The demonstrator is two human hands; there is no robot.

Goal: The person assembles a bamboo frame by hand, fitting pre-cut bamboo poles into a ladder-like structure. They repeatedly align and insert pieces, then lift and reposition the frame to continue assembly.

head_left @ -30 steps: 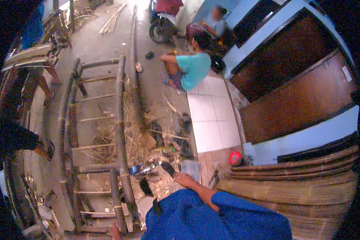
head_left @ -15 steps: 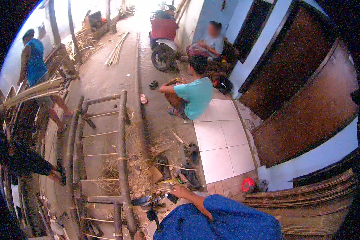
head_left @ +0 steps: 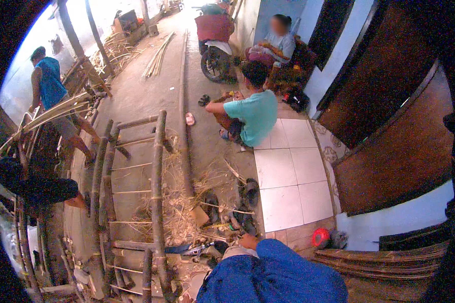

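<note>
My right hand (head_left: pixel 247 242) rests low beside my knee, below a blue sleeve (head_left: pixel 275 260). Its fingers are too small and partly hidden to show whether it holds anything. Close by on the floor are dark sandals (head_left: pixel 243 218), a flat tan block (head_left: pixel 199 216) and several tools among shavings. Only a sliver of what seems to be my left hand (head_left: pixel 186 299) shows at the lower edge, near the foot of a bamboo frame (head_left: pixel 157 202). Thin crosspieces join the frame's round poles.
A person in a teal shirt (head_left: pixel 253 113) squats ahead; another sits by the wall. At left a person in blue (head_left: pixel 50 83) stands near bamboo strips (head_left: pixel 45 118). A motorbike (head_left: pixel 215 50) is parked farther off. Woven panels (head_left: pixel 384 262) lie at right, near a red round object (head_left: pixel 320 237).
My right hand has drawn back from the tools and shavings toward my knee. The view has shifted slightly, and the person in blue at left has moved a little.
</note>
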